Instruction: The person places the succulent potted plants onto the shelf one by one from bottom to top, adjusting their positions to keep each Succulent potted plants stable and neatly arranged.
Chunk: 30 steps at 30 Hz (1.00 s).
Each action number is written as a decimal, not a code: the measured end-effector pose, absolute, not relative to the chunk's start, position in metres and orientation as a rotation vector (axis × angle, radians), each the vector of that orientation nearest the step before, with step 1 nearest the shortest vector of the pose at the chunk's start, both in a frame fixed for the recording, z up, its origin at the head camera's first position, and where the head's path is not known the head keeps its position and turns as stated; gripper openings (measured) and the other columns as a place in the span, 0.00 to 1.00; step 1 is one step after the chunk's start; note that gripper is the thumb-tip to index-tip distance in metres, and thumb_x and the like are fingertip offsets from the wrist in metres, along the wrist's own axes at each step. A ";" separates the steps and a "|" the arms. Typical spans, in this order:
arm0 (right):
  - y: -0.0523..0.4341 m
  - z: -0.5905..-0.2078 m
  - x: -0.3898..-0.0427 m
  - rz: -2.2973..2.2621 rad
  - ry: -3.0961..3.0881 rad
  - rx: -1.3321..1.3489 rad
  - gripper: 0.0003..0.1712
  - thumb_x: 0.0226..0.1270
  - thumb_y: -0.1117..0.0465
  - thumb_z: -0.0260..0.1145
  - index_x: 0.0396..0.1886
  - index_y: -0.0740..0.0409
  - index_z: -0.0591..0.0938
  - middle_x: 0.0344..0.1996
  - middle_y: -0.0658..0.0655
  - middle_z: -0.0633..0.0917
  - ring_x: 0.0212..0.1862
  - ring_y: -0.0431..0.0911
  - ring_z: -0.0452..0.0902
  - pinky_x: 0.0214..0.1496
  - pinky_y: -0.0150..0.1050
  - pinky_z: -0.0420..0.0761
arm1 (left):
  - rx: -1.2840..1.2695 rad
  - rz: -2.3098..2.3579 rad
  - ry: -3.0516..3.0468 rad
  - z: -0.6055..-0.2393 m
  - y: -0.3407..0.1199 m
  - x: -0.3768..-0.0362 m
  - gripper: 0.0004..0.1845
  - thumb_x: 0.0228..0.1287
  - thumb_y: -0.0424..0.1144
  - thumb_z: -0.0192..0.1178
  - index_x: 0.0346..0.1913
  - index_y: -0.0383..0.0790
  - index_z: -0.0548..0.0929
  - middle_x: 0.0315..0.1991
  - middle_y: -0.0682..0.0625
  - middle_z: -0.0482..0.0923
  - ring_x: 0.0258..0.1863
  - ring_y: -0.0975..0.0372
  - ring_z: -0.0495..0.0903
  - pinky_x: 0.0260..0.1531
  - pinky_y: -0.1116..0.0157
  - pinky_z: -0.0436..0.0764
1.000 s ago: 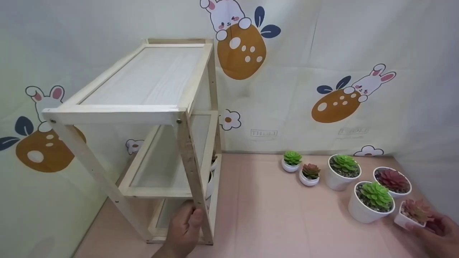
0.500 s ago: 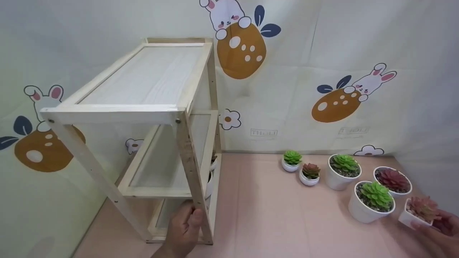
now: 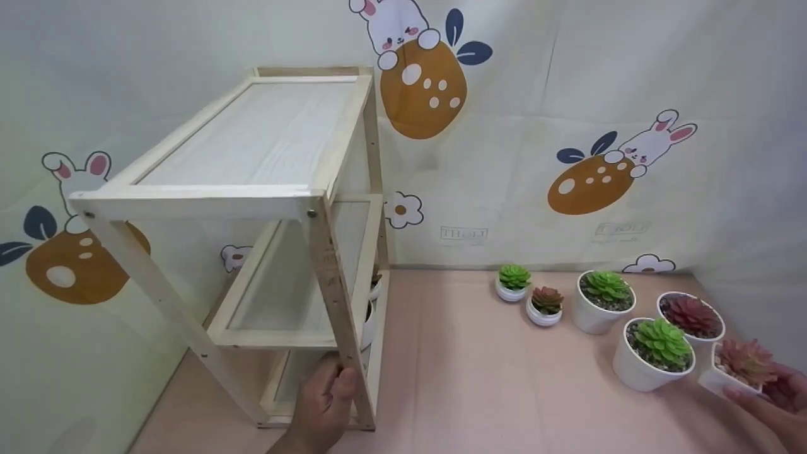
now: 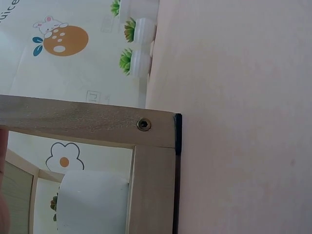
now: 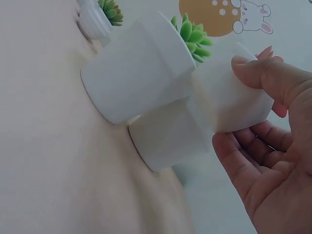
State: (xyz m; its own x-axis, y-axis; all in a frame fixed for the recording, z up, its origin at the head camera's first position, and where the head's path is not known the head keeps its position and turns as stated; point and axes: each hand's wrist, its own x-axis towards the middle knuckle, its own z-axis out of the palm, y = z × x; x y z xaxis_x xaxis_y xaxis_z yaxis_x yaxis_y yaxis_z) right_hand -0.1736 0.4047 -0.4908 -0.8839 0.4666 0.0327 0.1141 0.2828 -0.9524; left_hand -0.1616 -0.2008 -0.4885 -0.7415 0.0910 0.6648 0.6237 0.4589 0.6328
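So the pinkish succulent in its white pot is way over at the lower right of the frame, pinched between thumb and fingers of the right hand, and looks lifted off the surface. The wooden rack is well apart from it, on the left side, with a big green succulent between. Left hand? Nowhere near the plant, fingers curled round the rack's near post, bottom middle-left.

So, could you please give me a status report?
Left grip holding wooden rack. Right grip holding pink potted succulent, raised. Green potted succulent close beside, possibly obstructing.
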 end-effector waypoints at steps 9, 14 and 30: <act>0.386 -0.479 -0.165 1.912 -1.985 -0.307 0.32 0.59 0.81 0.71 0.40 0.33 0.80 0.33 0.29 0.84 0.38 0.21 0.77 0.39 0.14 0.73 | -0.577 -1.245 -2.167 -0.490 -0.201 -0.161 0.08 0.73 0.21 0.52 0.49 0.32 0.77 0.40 0.50 0.81 0.40 0.75 0.77 0.34 0.66 0.84; 0.377 -0.473 -0.163 1.842 -2.057 -0.311 0.33 0.60 0.81 0.71 0.42 0.34 0.77 0.35 0.26 0.82 0.39 0.19 0.75 0.40 0.13 0.73 | -0.567 -1.239 -2.165 -0.488 -0.200 -0.160 0.09 0.72 0.21 0.53 0.50 0.30 0.78 0.41 0.49 0.82 0.41 0.74 0.78 0.36 0.65 0.85; 0.351 -0.471 -0.164 1.734 -2.473 -0.212 0.29 0.67 0.72 0.72 0.59 0.42 0.71 0.43 0.21 0.77 0.46 0.17 0.73 0.43 0.18 0.78 | -0.555 -1.216 -2.148 -0.485 -0.198 -0.161 0.10 0.71 0.21 0.53 0.51 0.28 0.79 0.42 0.45 0.83 0.42 0.73 0.79 0.38 0.65 0.85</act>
State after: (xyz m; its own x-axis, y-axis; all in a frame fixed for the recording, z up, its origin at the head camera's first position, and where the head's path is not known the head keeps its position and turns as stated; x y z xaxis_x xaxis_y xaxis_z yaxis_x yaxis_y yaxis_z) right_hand -0.1637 0.3511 -0.4708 -0.9837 0.1794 0.0129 0.0490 0.3363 -0.9405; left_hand -0.1610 -0.1980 -0.4845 -0.7313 0.0626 0.6791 0.6145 0.4925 0.6163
